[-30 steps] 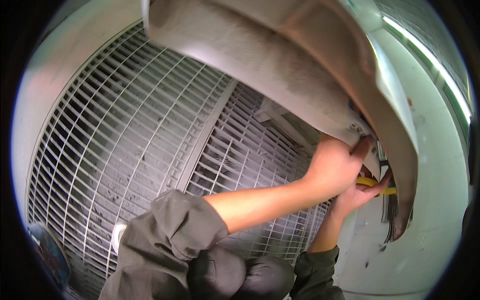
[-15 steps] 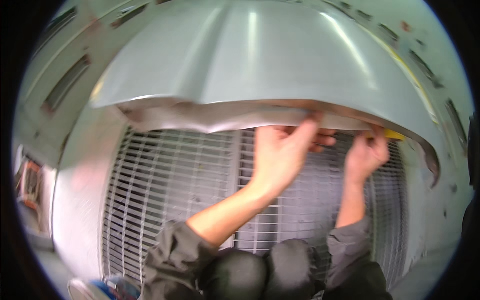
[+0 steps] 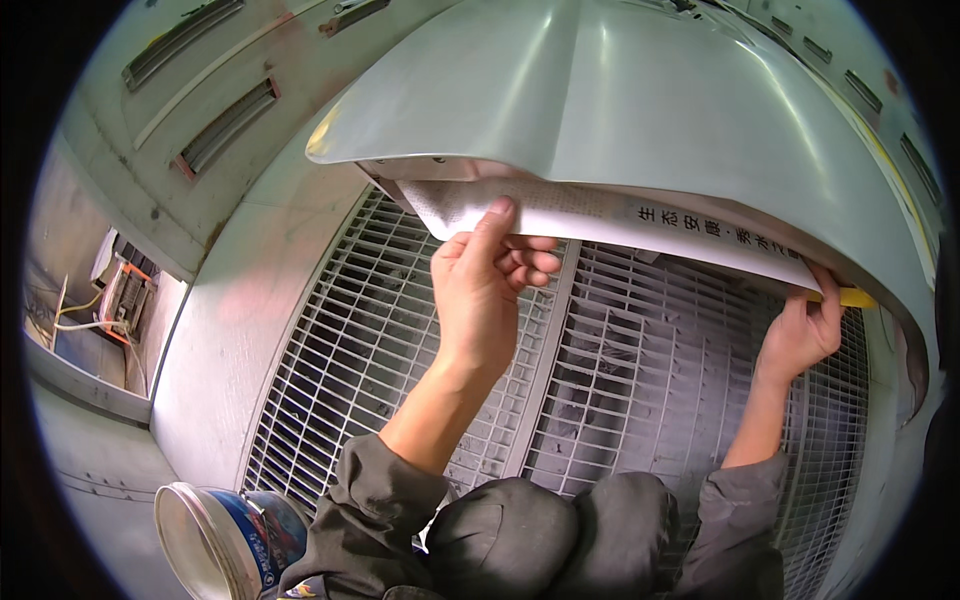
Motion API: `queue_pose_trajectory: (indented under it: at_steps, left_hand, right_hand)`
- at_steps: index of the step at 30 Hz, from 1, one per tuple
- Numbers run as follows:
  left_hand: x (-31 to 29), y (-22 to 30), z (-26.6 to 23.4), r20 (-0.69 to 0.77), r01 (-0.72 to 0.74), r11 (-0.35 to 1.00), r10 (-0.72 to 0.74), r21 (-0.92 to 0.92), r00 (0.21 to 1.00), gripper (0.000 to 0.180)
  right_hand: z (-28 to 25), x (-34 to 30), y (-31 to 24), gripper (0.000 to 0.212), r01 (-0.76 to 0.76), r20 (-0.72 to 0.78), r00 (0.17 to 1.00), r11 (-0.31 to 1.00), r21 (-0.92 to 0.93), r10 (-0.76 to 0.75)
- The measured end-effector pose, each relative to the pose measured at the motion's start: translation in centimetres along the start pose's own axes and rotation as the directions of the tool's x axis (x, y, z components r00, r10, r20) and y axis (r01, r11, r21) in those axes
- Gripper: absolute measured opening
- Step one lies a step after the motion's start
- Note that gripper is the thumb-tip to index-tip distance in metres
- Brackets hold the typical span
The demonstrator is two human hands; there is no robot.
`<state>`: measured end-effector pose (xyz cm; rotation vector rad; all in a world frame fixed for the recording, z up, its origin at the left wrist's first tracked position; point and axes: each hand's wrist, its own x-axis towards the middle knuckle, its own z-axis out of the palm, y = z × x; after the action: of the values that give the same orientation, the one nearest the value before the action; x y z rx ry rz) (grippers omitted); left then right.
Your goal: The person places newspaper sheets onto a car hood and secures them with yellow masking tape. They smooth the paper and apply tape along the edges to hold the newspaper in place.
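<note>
From up here I look down on a metal grating floor (image 3: 420, 340), pale grey bars in fine rows, split into panels by a broader bar running up the middle. Along the grating's left edge lies a smooth painted grey surface (image 3: 230, 330) with a faint pinkish stain. Beyond its upper edge stands a grey metal wall (image 3: 150, 130) with long louvred slots (image 3: 225, 125). At the far left I see a recess with pale cables and an orange fitting (image 3: 115, 290). Light glares softly off the painted metal; the grating's right panel looks darker and dusty.
</note>
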<state>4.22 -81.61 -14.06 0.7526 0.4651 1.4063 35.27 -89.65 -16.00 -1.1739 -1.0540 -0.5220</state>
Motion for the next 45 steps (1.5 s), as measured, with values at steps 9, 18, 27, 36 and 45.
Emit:
queue_pose_trajectory:
  at_steps: [9,18,27,36,45]
  left_hand:
    - [0.6,1.4,0.4,-0.151,-0.116,0.991,0.124,0.062,0.981,0.021]
    - [1.5,1.9,-0.7,-0.097,-0.172,0.985,0.173,0.023,0.980,0.018]
    - [2.0,2.7,-1.2,-0.046,-0.214,0.976,0.213,-0.031,0.976,0.013]
    - [1.5,1.9,-0.6,-0.157,-0.286,0.953,0.269,-0.103,0.950,0.019]
    - [-0.5,-4.2,7.0,0.485,-0.341,0.930,0.237,0.137,0.842,0.020]
  right_hand:
    - [1.8,-0.8,-3.3,0.022,0.014,-0.033,0.999,0.977,0.213,-0.008]
    - [2.5,-0.8,-5.2,0.021,0.011,-0.067,0.998,0.957,0.289,0.009]
    - [3.7,-0.9,-7.1,0.018,-0.003,-0.086,0.996,0.959,0.283,0.029]
    - [5.0,-0.5,-9.1,0.014,-0.219,-0.168,0.935,0.883,0.415,0.311]
    - [6.0,-0.1,-9.6,0.023,-0.194,-0.248,0.907,0.861,0.471,0.340]
